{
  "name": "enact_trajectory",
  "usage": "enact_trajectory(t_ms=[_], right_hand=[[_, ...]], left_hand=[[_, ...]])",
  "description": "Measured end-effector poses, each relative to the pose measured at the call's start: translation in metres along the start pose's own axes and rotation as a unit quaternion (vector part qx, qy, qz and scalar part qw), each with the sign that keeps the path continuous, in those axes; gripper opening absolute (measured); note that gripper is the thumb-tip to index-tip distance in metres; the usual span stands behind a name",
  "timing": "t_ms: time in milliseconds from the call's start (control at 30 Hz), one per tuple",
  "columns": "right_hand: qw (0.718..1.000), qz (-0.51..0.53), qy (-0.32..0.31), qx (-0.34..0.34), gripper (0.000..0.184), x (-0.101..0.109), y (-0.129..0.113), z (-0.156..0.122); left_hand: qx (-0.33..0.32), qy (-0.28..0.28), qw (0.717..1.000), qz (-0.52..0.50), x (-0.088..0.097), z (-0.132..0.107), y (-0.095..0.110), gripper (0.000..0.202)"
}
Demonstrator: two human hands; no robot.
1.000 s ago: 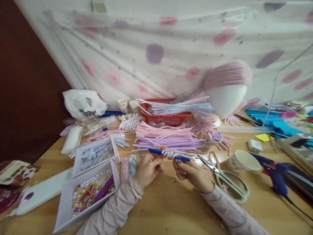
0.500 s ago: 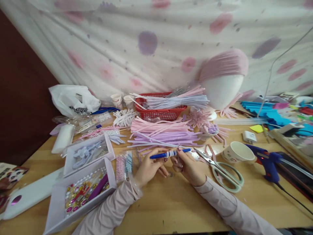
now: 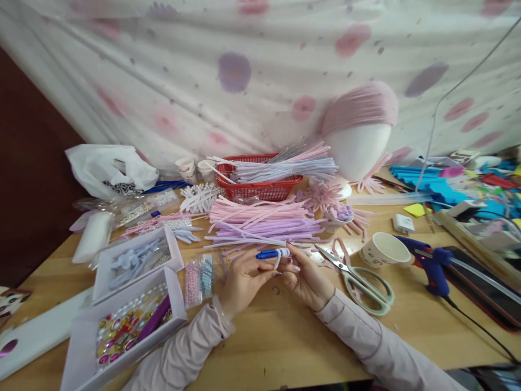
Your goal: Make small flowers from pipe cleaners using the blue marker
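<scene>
The pen (image 3: 266, 254) is in the air above the front part of the surface (image 3: 280, 342), between the two hands. It is blue and lies almost level. Near its right end, a white strip (image 3: 279, 258) goes around it, and one short end of this strip hangs below.

The right hand (image 3: 306, 276) has its grip closed on the wrapped end of the pen, with thumb and fingers pinching there. The left hand (image 3: 240, 281) is at the other side, its fingers bent close to the pen and its thumb below. I cannot tell whether its grip presses the pen, the strip, or neither.

Just to the right of the right hand, the scissors (image 3: 375, 305) lie with the blades slightly parted. Behind their handles stands a paper cup (image 3: 372, 253), and beside it is a blue glue gun (image 3: 434, 266).

Near the left hand are two packs of beads, one pink (image 3: 192, 283) and one blue (image 3: 207, 276). Farther left, a white box (image 3: 77, 347) contains beads and gems.

Beyond the hands lie lilac stems (image 3: 266, 230) and pink stems (image 3: 248, 214), and behind these stands a red basket (image 3: 260, 191) with more stems on top.
</scene>
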State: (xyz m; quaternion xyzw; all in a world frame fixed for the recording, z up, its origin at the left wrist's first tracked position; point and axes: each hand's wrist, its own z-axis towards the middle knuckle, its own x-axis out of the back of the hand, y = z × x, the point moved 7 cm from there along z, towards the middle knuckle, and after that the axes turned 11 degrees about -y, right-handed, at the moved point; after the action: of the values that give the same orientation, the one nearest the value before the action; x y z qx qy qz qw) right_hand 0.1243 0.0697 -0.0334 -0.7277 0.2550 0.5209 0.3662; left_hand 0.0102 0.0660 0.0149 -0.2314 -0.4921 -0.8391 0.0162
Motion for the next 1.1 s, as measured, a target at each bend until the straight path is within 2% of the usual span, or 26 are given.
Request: enact_trajectory(t_ms=[100, 200, 367, 433, 500, 600, 700, 767, 933, 1100], right_hand=[[1.0, -0.011, -0.004, 0.003, 0.026, -0.003, -0.002, -0.001], [0.996, -0.081, 0.012, 0.046, 0.03, -0.005, -0.01, -0.003], [0.955, -0.256, 0.04, 0.146, 0.038, -0.015, -0.024, -0.009], [0.943, -0.291, 0.04, 0.159, 0.042, -0.018, -0.024, -0.01], [0.933, -0.318, 0.036, 0.167, 0.044, -0.018, -0.022, -0.01], [0.922, -0.35, 0.016, 0.165, 0.044, -0.016, -0.02, -0.009], [0.92, -0.362, -0.002, 0.154, 0.043, -0.016, -0.017, -0.007], [0.923, -0.356, -0.007, 0.147, 0.042, -0.017, -0.015, -0.008], [0.942, -0.304, -0.023, 0.142, 0.039, -0.022, -0.012, -0.01], [0.942, -0.304, -0.017, 0.143, 0.036, -0.023, -0.014, -0.012]], left_hand=[[0.012, 0.005, 1.0, 0.023, 0.004, 0.0, -0.003, 0.007], [0.041, -0.004, 0.999, 0.009, 0.006, 0.002, -0.007, 0.01], [0.142, -0.034, 0.989, -0.036, 0.003, 0.005, -0.017, 0.014], [0.171, -0.058, 0.978, -0.108, -0.004, 0.005, -0.018, 0.021], [0.176, -0.065, 0.957, -0.222, -0.012, 0.006, -0.017, 0.025], [0.174, -0.01, 0.919, -0.353, -0.015, 0.005, -0.022, 0.025], [0.189, 0.03, 0.9, -0.393, -0.013, 0.001, -0.032, 0.027], [0.192, 0.027, 0.901, -0.389, -0.012, -0.001, -0.038, 0.028], [0.192, 0.013, 0.924, -0.332, -0.006, -0.004, -0.043, 0.025], [0.186, -0.023, 0.931, -0.313, -0.007, -0.002, -0.033, 0.027]])
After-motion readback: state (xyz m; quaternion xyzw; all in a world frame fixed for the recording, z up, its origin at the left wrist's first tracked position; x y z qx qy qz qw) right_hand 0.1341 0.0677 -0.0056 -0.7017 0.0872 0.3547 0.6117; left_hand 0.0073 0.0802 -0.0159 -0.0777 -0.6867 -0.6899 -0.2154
